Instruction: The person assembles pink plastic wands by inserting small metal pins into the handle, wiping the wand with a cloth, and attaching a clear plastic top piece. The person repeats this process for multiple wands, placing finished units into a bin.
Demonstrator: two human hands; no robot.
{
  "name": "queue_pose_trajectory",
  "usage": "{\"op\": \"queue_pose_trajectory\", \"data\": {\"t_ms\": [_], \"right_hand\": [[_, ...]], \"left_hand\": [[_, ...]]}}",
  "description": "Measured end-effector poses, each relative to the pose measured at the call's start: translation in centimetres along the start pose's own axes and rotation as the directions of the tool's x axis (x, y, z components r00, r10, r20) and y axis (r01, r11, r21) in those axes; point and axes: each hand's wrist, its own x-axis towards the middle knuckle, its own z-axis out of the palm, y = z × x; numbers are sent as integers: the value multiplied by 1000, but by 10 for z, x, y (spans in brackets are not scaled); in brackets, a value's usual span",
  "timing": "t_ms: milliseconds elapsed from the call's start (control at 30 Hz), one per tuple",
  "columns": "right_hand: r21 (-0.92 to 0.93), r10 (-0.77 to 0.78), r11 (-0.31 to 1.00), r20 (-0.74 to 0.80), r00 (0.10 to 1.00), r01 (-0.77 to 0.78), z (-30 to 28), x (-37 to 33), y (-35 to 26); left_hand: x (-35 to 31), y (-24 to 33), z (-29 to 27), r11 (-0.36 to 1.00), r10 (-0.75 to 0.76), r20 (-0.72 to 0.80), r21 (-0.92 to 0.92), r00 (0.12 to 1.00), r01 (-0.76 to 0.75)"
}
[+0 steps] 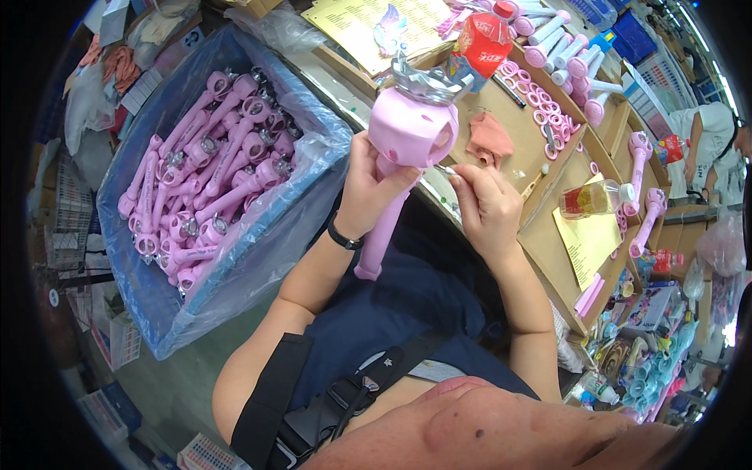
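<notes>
My left hand (366,188) is wrapped round the neck of a pink toy wand (411,129), its handle slanting down toward me. A silver crown (429,84) tops the wand's rounded, hollow head. Close beside the head, my right hand (489,205) is closed in a pinch. A thin, dark, pointed piece (445,169) sticks out from those fingertips toward the wand; its kind is too small to make out, and I cannot tell whether it touches. Beyond my right hand, an orange-pink cloth (490,138) lies on the bench.
At left stands a blue crate (309,133) lined with clear plastic, full of similar wands (227,157). Pink rings (544,110), a red package (486,43), a capped bottle (589,200) and yellow sheets (583,247) are on the wooden-edged bench. Another person (705,145) is at far right.
</notes>
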Motion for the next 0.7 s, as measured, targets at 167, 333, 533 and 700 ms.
{"op": "queue_pose_trajectory", "data": {"t_ms": [167,333,533,700], "right_hand": [[427,546,220,692,473,-877,-13,6,7],[368,492,681,411,768,-633,5,-16,6],[71,-164,984,25,986,162,7,-28,23],[530,457,-19,759,464,-848,-10,-27,23]], "left_hand": [[-2,-2,2,994,69,95,77,993,-77],[-2,-3,2,996,11,76,89,997,-17],[-10,-6,3,995,14,85,102,996,-22],[-11,-10,4,948,155,175,250,972,-197]]}}
